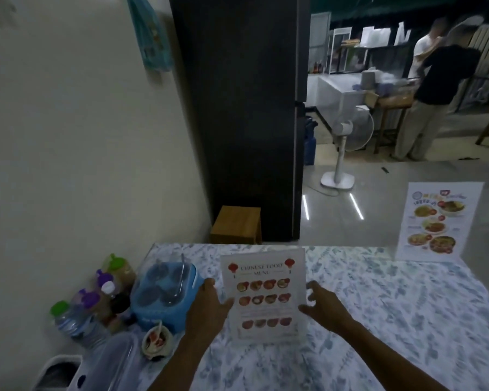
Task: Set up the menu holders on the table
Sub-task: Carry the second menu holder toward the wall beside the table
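Chinese food menu holder (263, 296) stands upright near the lower centre of the frame, on the worktop (393, 306) w/ its leafy patterned cloth. Second menu holder (438, 221) is already up at the right edge of the frame, well apart from the first.

Left hand (206, 309) is at the holder's left edge, fingers (209, 283) curled loosely against it; thumb seems to lie across the lower front. Right hand (325, 304) is just beside the right edge, fingers spread; cannot tell if they touch the edge or hover off it. So grip looks one-sided at best.

Risks, as I judge them:
- Tall thin sheet, base not visible from here. If let go while tilted, it prob. tips fwd or back.
- Cloth may be slack; a push could ruck it under the base and leave the holder leaning.
- Blue condiment caddy (167, 294) w/ clear lid sits close beside the left hand, bottles (96, 300) and a small sauce bowl (156, 340) at lower left. A left elbow swing or a slide leftwards could knock those, and the bowl looks open = spill.
- Light is dim and the holder is glossy, so squareness to the worktop edge is hard to judge.
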Motion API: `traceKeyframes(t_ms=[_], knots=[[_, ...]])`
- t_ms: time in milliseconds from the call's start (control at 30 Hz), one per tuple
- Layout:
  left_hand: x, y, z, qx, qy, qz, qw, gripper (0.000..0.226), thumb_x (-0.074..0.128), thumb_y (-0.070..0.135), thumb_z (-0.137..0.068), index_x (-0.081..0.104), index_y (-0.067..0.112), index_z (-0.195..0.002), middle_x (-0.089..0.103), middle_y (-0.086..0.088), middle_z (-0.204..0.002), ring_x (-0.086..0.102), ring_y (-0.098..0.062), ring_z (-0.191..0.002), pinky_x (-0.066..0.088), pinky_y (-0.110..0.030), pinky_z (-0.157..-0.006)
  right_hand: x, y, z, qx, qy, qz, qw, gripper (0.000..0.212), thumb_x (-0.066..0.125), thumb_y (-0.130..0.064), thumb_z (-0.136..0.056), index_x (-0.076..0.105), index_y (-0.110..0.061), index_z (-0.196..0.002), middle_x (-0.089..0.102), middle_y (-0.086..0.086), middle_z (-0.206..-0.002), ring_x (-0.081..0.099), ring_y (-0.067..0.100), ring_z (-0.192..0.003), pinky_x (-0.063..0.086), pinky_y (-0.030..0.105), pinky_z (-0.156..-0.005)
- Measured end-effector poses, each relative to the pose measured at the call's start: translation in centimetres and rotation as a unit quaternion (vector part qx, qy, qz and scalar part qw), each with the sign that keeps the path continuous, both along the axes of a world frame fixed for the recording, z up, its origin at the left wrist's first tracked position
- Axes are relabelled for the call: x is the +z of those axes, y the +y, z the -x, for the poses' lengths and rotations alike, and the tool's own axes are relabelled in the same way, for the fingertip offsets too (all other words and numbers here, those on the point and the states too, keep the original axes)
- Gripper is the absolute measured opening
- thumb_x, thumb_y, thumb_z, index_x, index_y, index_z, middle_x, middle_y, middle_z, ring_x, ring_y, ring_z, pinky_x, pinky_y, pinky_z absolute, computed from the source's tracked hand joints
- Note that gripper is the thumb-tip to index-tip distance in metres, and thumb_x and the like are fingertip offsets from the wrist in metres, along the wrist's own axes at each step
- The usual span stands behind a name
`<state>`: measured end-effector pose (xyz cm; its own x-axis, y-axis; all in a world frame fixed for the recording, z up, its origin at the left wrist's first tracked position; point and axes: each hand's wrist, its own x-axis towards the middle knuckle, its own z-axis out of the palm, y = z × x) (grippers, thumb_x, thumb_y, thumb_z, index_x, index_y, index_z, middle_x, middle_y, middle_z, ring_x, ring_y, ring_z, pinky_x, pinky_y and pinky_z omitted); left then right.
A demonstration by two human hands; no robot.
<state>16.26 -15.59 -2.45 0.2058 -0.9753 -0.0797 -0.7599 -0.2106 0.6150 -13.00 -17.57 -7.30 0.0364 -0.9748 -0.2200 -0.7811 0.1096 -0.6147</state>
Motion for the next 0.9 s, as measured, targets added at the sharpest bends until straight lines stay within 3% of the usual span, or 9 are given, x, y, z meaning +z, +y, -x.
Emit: traceKeyframes(t_ms=[133,267,400,500,733,900], knots=[[-0.9,-3.3,0.7,-0.025,0.026,-0.008,0.999,0.051,0.068,0.06,-0.078,0.054,0.027,-0.115,0.069,0.006,-0.114,0.068,-0.015,-0.099,0.057,-0.039,-0.084,-0.4,-2.3,0.6,0.074,-0.007,0.027,0.997,0.029,0.066,-0.033,-0.089,0.064,-0.033,-0.118,0.073,-0.012,-0.111,0.067,0.002,-0.089,0.059,0.031,-0.082],[-1.0,-5.9,0.8,-0.029,0.071,-0.003,0.997,0.049,0.064,0.067,-0.077,0.056,0.031,-0.11,0.072,0.01,-0.107,0.069,-0.009,-0.093,0.059,-0.038,-0.084,1.2,-4.0,0.6,0.086,-0.004,0.044,0.995,0.028,0.064,-0.027,-0.092,0.065,-0.033,-0.119,0.064,-0.026,-0.102,0.062,-0.01,-0.078,0.052,0.011,-0.07],[-1.2,-9.7,-0.2,-0.023,0.114,0.01,0.993,0.063,0.064,0.079,-0.067,0.058,0.032,-0.108,0.071,0.011,-0.102,0.069,-0.008,-0.088,0.06,-0.04,-0.081,2.6,-6.6,0.4,0.091,-0.008,0.069,0.993,0.03,0.061,-0.025,-0.094,0.062,-0.031,-0.124,0.068,-0.02,-0.109,0.06,-0.013,-0.079,0.05,0.007,-0.067],[1.4,-11.4,-0.5,-0.029,0.123,0.03,0.992,0.054,0.072,0.062,-0.074,0.059,0.024,-0.11,0.07,0.007,-0.103,0.069,-0.013,-0.089,0.059,-0.04,-0.081,3.7,-8.8,-0.3,0.092,-0.005,0.086,0.992,0.031,0.06,-0.027,-0.095,0.061,-0.028,-0.126,0.072,-0.011,-0.115,0.061,-0.011,-0.081,0.05,0.007,-0.068],[4.4,-16.9,-4.5,-0.061,0.118,0.05,0.99,0.058,0.069,0.06,-0.08,0.057,0.026,-0.125,0.07,0.006,-0.117,0.069,-0.015,-0.097,0.057,-0.039,-0.086,5.1,-13.6,-4.7,0.068,-0.022,0.095,0.993,0.033,0.059,-0.029,-0.095,0.06,-0.026,-0.128,0.071,-0.004,-0.118,0.067,0.008,-0.094,0.058,0.029,-0.082],[4.9,-21.2,-9.5,-0.097,0.131,0.053,0.985,0.056,0.071,0.052,-0.083,0.055,0.022,-0.129,0.068,0.003,-0.119,0.065,-0.011,-0.096,0.054,-0.028,-0.08,5.1,-17.1,-9.9,0.042,-0.034,0.085,0.995,0.033,0.061,-0.024,-0.095,0.06,-0.025,-0.127,0.07,-0.002,-0.12,0.065,0.006,-0.089,0.053,0.021,-0.073]])
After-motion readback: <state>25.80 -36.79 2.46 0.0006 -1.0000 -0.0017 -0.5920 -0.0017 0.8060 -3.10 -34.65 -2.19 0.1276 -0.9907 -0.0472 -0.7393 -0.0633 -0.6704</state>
